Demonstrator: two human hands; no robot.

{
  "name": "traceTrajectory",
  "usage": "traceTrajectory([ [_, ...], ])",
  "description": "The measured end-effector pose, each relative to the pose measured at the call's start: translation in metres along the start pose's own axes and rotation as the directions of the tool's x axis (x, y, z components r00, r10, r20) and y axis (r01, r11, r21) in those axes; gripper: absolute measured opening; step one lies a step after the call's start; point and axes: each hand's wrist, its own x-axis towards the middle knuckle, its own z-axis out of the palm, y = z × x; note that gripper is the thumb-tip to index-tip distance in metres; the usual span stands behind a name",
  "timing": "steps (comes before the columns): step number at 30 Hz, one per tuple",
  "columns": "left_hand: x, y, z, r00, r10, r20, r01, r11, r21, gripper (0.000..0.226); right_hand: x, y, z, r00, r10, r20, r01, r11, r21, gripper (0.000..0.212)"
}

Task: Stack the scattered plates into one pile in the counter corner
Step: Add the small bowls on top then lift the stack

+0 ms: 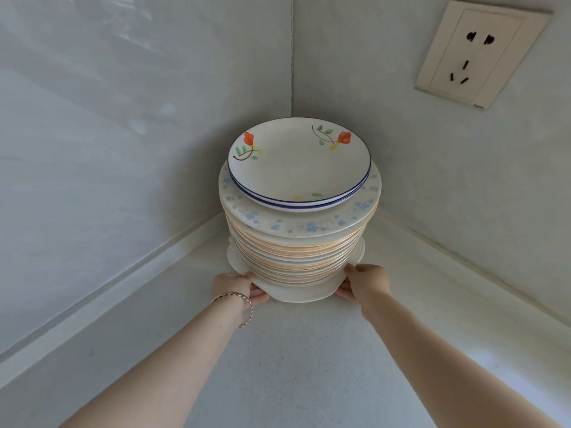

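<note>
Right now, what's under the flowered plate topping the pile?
A second blue-rimmed plate, a wider blue-speckled plate, orange-edged plates, then a wavy white bottom plate gripped by the left hand and right hand. Their centres are covered.

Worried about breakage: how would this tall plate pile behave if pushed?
Likely heavy: the plate pile holds many ceramic plates. Possibly tippy: it is tall, with the flowered plate loose on top. Left hand and right hand grip the bottom plate.
</note>
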Motion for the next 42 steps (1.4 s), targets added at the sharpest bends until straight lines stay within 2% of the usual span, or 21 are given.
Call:
traceTrajectory([
  [3, 0.002, 0.001, 0.0, 1.0, 0.006, 0.005, -0.006, 1.0, 0.013, 0.023, 0.007, 0.005, 0.0, 1.0, -0.024, -0.008, 0.024, 1.0, -0.003, 0.023],
  [5, 0.001, 0.001, 0.001, 1.0, 0.015, 0.018, -0.015, 1.0, 0.005, 0.023, 0.009, 0.005, 0.0, 1.0, -0.002, -0.003, 0.002, 0.999, 0.038, 0.012],
  [7, 0.002, -0.002, -0.001, 0.999, 0.011, 0.031, -0.012, 0.999, 0.045, 0.023, 0.006, 0.002, -0.002, 1.0, 0.02, 0.002, -0.02, 1.0, 0.003, 0.005],
  [10, 0.001, 0.0, -0.009, 0.999, 0.036, 0.031, -0.044, 0.959, 0.279, 0.022, -0.008, 0.006, -0.011, 1.0, 0.017, -0.021, -0.019, 0.992, -0.127, 0.012],
  [12, -0.009, 0.014, -0.016, 0.987, 0.161, 0.014, -0.141, 0.819, 0.557, 0.02, -0.026, 0.016, -0.025, 1.0, 0.0, -0.003, 0.0, 0.973, -0.229, 0.018],
  [14, -0.025, 0.033, -0.026, 0.899, 0.438, -0.004, -0.299, 0.62, 0.725, 0.026, -0.046, 0.024, -0.042, 0.999, -0.028, 0.038, 0.039, 0.945, -0.326, 0.015],
  [17, -0.069, 0.073, -0.032, 0.683, 0.73, -0.009, -0.545, 0.518, 0.659, 0.034, -0.07, 0.002, -0.059, 0.974, -0.224, 0.026, 0.214, 0.879, -0.426, 0.01],
  [19, -0.086, 0.1, -0.027, 0.554, 0.831, 0.056, -0.664, 0.401, 0.631, 0.034, -0.084, -0.042, -0.056, 0.898, -0.44, 0.01, 0.398, 0.802, -0.445, 0.011],
  [20, -0.09, 0.114, -0.022, 0.512, 0.853, 0.102, -0.694, 0.341, 0.634, 0.035, -0.09, -0.068, -0.051, 0.848, -0.531, 0.01, 0.477, 0.753, -0.453, 0.013],
  [21, -0.094, 0.127, -0.014, 0.498, 0.855, 0.145, -0.698, 0.297, 0.651, 0.037, -0.093, -0.093, -0.044, 0.796, -0.605, 0.018, 0.54, 0.697, -0.473, 0.018],
  [23, -0.097, 0.147, 0.003, 0.559, 0.802, 0.21, -0.65, 0.267, 0.711, 0.046, -0.091, -0.137, -0.027, 0.738, -0.672, 0.056, 0.585, 0.597, -0.549, 0.028],
  [25, -0.095, 0.156, 0.019, 0.683, 0.702, 0.201, -0.553, 0.318, 0.77, 0.051, -0.079, -0.16, -0.011, 0.762, -0.639, 0.107, 0.553, 0.555, -0.622, 0.035],
  [27, -0.088, 0.155, 0.03, 0.77, 0.615, 0.171, -0.478, 0.377, 0.793, 0.044, -0.066, -0.164, 0.001, 0.83, -0.542, 0.132, 0.487, 0.588, -0.646, 0.037],
  [29, -0.079, 0.146, 0.034, 0.808, 0.566, 0.165, -0.452, 0.416, 0.789, 0.032, -0.056, -0.156, 0.007, 0.872, -0.476, 0.113, 0.434, 0.649, -0.625, 0.037],
  [34, -0.067, 0.133, 0.029, 0.782, 0.599, 0.172, -0.522, 0.478, 0.707, 0.028, -0.059, -0.145, 0.006, 0.905, -0.419, 0.072, 0.399, 0.777, -0.488, 0.038],
  [38, -0.065, 0.135, 0.022, 0.755, 0.626, 0.193, -0.553, 0.452, 0.7, 0.023, -0.072, -0.141, 0.004, 0.915, -0.393, 0.094, 0.394, 0.819, -0.418, 0.036],
  [42, -0.066, 0.13, 0.019, 0.734, 0.637, 0.235, -0.57, 0.391, 0.723, 0.034, -0.075, -0.135, 0.002, 0.917, -0.389, 0.093, 0.392, 0.829, -0.398, 0.035],
])
